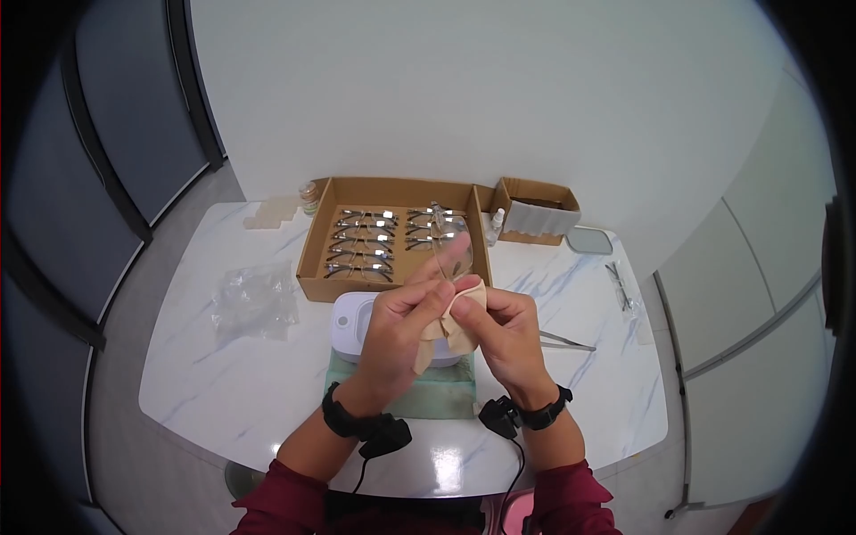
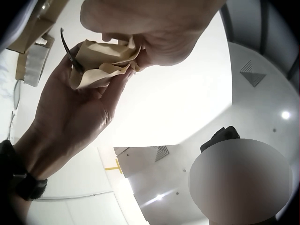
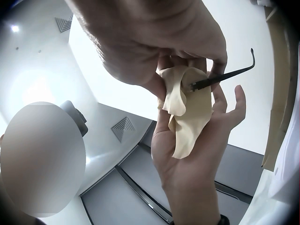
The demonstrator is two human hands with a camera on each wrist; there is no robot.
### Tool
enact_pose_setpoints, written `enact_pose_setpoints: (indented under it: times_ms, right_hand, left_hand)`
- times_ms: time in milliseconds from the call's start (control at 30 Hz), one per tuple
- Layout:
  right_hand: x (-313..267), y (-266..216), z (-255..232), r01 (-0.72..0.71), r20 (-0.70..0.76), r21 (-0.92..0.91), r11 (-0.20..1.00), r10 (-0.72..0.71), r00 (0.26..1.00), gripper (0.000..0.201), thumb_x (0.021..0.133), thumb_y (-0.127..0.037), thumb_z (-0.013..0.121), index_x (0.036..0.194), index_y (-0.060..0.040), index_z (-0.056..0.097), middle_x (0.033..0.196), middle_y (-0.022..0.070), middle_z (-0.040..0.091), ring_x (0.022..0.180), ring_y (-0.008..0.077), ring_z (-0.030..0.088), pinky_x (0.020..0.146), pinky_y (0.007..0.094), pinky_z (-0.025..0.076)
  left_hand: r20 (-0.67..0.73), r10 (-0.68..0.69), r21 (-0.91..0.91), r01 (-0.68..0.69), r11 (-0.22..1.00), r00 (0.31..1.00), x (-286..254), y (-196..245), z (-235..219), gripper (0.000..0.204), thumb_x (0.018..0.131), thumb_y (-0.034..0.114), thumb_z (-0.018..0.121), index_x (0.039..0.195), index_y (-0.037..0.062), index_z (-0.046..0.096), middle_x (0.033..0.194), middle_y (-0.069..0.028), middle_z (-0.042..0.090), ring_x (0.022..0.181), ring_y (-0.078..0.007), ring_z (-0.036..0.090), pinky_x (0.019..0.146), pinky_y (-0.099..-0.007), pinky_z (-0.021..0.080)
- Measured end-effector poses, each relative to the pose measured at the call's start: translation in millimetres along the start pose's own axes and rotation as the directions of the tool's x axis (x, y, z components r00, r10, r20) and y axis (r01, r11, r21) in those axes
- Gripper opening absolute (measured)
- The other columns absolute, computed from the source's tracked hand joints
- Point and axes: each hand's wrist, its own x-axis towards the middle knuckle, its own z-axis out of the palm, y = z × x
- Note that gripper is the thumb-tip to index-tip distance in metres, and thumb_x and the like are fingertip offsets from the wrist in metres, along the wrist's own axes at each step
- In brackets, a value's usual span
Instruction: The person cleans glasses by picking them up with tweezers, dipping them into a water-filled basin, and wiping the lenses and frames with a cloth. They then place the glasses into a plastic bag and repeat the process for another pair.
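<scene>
Both hands meet above the table's middle around a pair of eyeglasses and a beige cloth (image 1: 464, 323). My left hand (image 1: 397, 334) grips the glasses, with thumb and fingers at the frame and cloth. In my right hand (image 1: 510, 343) the cloth is pinched, thumb on top, folded over the glasses. One dark temple of the eyeglasses (image 3: 220, 79) sticks out of the cloth in the right wrist view; in the left wrist view a curved temple tip (image 2: 68, 49) shows beside the cloth. Most of the frame is hidden by cloth and fingers.
Behind the hands stands a cardboard box (image 1: 308, 283) with rows of eyeglasses. Below them, a white device (image 1: 343, 343) sits on a green cloth (image 1: 401, 397). Tweezers (image 1: 571, 343) and another pair of glasses (image 1: 619, 285) lie right; a plastic bag (image 1: 254, 303) lies left.
</scene>
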Motion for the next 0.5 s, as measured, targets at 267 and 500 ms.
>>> enact_pose_setpoints:
  times_ms: [267, 500]
  right_hand:
    - [1.2, -2.7, 2.7, 0.036, -0.014, -0.061, 0.997, -0.037, 0.999, 0.017, 0.095, -0.011, 0.068, 0.103, 0.004, 0.07, 0.087, -0.0007, 0.067, 0.077, 0.0023, 0.057, 0.063, 0.0186, 0.045]
    - [1.3, 2.8, 4.6, 0.095, -0.061, -0.204, 0.974, -0.11, 0.992, 0.02, 0.098, -0.014, 0.064, 0.108, 0.0025, 0.07, 0.085, -0.0021, 0.067, 0.077, 0.0022, 0.055, 0.066, 0.0189, 0.045]
  left_hand:
    - [-0.042, -0.031, -0.051, 0.029, 0.998, 0.999, 0.0, -3.3, 2.0, 0.03, 0.103, 0.01, 0.046, 0.106, -0.0081, 0.069, 0.153, -0.013, 0.041, 0.13, -0.0203, 0.049, 0.109, -0.0344, 0.041]
    - [-0.098, 0.009, 0.031, -0.006, 1.0, 0.995, -0.9, -3.3, 1.6, 0.029, 0.103, 0.008, 0.045, 0.111, -0.0096, 0.067, 0.151, -0.0126, 0.043, 0.136, -0.0208, 0.043, 0.11, -0.0345, 0.038]
